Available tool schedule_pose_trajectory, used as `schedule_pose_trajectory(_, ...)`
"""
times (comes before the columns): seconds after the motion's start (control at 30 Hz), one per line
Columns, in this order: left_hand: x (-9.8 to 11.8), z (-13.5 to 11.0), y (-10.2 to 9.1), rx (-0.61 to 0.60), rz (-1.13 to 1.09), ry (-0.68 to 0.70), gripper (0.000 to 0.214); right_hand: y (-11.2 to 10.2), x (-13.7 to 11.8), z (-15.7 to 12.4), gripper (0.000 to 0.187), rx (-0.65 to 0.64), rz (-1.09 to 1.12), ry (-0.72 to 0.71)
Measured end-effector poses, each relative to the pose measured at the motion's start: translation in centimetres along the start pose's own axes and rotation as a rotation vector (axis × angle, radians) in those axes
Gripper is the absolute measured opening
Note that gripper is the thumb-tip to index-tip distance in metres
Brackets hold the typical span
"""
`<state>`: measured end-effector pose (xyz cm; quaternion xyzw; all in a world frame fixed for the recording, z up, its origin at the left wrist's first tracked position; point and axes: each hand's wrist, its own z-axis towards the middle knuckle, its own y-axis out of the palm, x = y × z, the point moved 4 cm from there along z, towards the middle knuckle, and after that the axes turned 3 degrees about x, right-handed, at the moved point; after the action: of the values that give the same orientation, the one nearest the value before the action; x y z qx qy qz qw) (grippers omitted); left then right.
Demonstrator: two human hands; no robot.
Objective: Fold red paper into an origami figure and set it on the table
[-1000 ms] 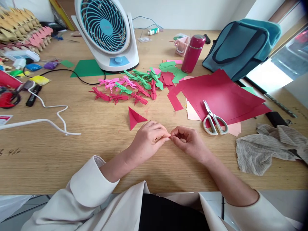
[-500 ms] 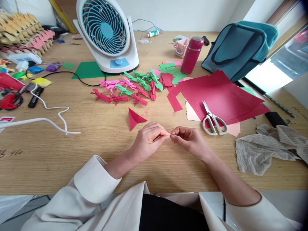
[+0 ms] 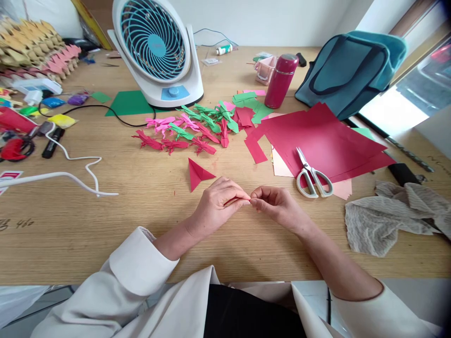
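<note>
My left hand (image 3: 216, 204) and my right hand (image 3: 278, 206) meet fingertip to fingertip just above the wooden table (image 3: 105, 220). Both pinch a small folded piece of red paper (image 3: 235, 201), mostly hidden between the fingers. A folded red paper triangle (image 3: 198, 173) lies on the table just beyond my left hand. Further back sits a cluster of small folded red, pink and green paper figures (image 3: 192, 129).
Red paper sheets (image 3: 324, 138) with scissors (image 3: 312, 174) on them lie at right, a crumpled grey cloth (image 3: 391, 218) beyond. A fan (image 3: 158, 51), a red bottle (image 3: 281, 80) and a teal bag (image 3: 352, 65) stand at the back. A white cable (image 3: 70, 173) runs at left.
Both hands have stayed pinched on the small red paper, shifting only slightly; the view moved a little.
</note>
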<state>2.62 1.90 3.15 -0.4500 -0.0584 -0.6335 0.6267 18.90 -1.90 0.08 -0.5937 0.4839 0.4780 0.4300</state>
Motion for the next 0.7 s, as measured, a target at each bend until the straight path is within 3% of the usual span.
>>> schedule_pose_trajectory(0.3, 0.07, 0.08, -0.05, -0.007, 0.048, 0.067, 0.007, 0.06, -0.47, 0.03, 0.045, -0.001, 0.008, 0.055)
schedule_pose_trajectory(0.7, 0.85, 0.02, -0.06, -0.032, 0.297, 0.193, 0.011, 0.08, -0.28, 0.14, 0.049, -0.009, 0.109, 0.141)
